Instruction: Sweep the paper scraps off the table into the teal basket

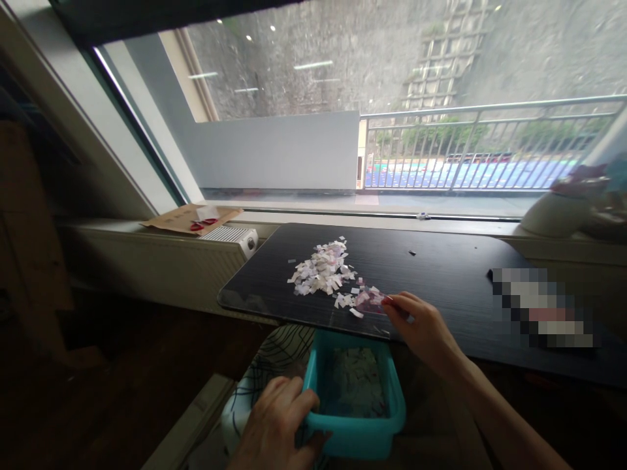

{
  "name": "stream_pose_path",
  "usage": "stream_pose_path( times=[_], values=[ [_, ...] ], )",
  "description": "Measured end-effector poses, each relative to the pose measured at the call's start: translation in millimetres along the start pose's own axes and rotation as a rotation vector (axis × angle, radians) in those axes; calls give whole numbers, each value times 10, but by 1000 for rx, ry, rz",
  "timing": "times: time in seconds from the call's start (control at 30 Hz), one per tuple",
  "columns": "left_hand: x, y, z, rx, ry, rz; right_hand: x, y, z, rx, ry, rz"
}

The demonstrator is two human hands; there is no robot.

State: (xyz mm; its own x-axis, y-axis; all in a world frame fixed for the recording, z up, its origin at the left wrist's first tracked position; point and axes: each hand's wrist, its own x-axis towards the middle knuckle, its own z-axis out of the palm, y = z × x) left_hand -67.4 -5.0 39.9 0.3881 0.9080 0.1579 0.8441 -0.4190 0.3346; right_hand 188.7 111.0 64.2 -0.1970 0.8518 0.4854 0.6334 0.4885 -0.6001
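Partway: some paper scraps already lie in the teal bin point(353, 408), gripped by the left hand point(277, 424) under the table edge point(255, 307), while the right hand point(424, 326), fingers flat, rests against the scrap pile point(326, 274) remaining on top.

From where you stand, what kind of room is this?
Probably an office or study by a large window: a dark desk strewn with paper scraps, a radiator under the sill, and a balcony railing outside.
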Motion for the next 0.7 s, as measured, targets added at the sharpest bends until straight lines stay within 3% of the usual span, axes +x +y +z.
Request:
stream_pose_path(
  times=[0.13, 0.43, 0.7],
  values=[
    [2, -10, -2, 1, -17, -6, 55, -56, 18, -26, 8, 5],
    [-14, -25, 22, 7, -30, 13, -45, 5, -148, -82, -29, 26],
    [-4, -1, 24, 19, -63, -3, 154, -194, 85, -95, -79, -11]
  ],
)
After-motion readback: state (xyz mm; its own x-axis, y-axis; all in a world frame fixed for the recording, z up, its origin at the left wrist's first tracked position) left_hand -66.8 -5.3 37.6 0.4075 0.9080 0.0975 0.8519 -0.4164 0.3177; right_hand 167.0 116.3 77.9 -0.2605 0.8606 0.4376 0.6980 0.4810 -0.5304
